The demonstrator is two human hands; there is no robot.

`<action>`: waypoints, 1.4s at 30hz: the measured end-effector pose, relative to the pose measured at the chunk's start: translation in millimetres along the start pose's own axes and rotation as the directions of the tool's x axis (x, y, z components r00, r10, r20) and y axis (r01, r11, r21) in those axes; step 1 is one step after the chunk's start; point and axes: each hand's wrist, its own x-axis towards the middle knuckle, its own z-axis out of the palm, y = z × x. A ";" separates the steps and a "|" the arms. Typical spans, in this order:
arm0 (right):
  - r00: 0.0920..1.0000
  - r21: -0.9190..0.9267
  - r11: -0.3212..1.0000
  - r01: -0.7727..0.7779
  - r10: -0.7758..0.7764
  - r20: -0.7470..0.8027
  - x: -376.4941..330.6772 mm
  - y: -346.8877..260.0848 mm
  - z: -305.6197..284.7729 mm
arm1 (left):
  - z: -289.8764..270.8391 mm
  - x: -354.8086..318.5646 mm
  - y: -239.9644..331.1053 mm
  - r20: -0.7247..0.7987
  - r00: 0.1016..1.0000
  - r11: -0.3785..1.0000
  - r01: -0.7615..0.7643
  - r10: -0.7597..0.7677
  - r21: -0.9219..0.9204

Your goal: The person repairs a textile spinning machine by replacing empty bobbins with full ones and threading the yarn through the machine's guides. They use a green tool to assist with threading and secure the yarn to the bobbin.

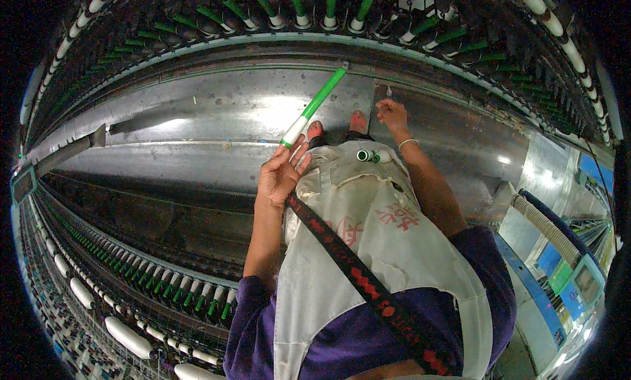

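Observation:
My left hand (282,173) grips the lower end of a long green bobbin (319,100) with its thumb and fingers. White yarn is wound around the bobbin's lower part, and its bare green tip slants up and to the right. Off to the right, my right hand (393,116) is raised with its fingers curled together. Whatever it may be pinching is too small to make out. Two bobbin ends (368,156) stick out of the pocket of the white apron (368,229) I wear.
A spinning machine's row of upright green bobbins (299,8) curves along the far side. Another row of bobbins (177,288) runs at the lower left, beside white rollers (128,338). Metal floor plates (217,110) lie between the machines. A ribbed hose (542,222) is at the right.

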 end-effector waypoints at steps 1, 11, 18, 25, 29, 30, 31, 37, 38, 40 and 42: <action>1.000 0.003 1.000 -0.014 0.014 0.001 0.7 1.0 0.5 | 0.4 -0.1 0.2 -0.002 1.000 1.000 0.000 0.000 0.001; 1.000 -0.046 0.999 -0.022 0.021 -0.020 4.6 13.4 4.8 | 5.1 -0.7 2.2 -0.002 1.000 1.000 0.010 -0.010 0.020; 0.995 -0.137 0.985 0.101 -0.099 0.022 7.8 35.7 11.5 | 4.8 -0.6 1.9 0.000 1.000 0.999 0.007 -0.007 0.033; 0.990 -0.179 0.981 0.078 -0.055 0.131 -12.0 19.9 15.5 | 3.4 -0.2 1.5 0.006 1.000 1.000 0.003 -0.003 0.030; 0.991 -0.264 0.960 0.095 -0.065 0.120 -27.9 -1.0 16.5 | 2.6 -0.1 1.0 0.005 1.000 1.000 0.003 -0.003 0.031; 0.988 -0.141 0.989 0.041 -0.019 0.152 -31.0 -5.5 16.1 | 2.6 -0.2 0.8 0.005 1.000 1.000 0.003 -0.003 0.029; 0.982 -0.018 1.000 -0.019 0.023 0.190 -33.4 -9.5 15.8 | 2.7 -0.2 0.7 0.000 1.000 0.999 0.000 0.000 0.032; 0.989 -0.060 0.996 0.067 -0.059 0.137 -36.0 -16.8 17.2 | 3.7 -0.7 0.6 0.006 1.000 1.000 -0.003 0.003 0.028; 0.991 -0.106 0.991 0.075 -0.063 0.116 -35.2 -15.3 18.0 | 3.8 -0.6 0.8 0.005 1.000 1.000 0.002 -0.002 0.024; 0.993 -0.104 0.994 0.033 -0.021 0.113 -33.4 -11.0 19.3 | 3.8 -0.6 1.1 0.019 1.000 1.000 0.000 -0.001 0.027; 0.992 -0.134 0.989 0.067 -0.052 0.117 -31.8 -6.0 20.3 | 3.8 -0.7 1.3 0.019 1.000 1.000 0.005 -0.005 0.020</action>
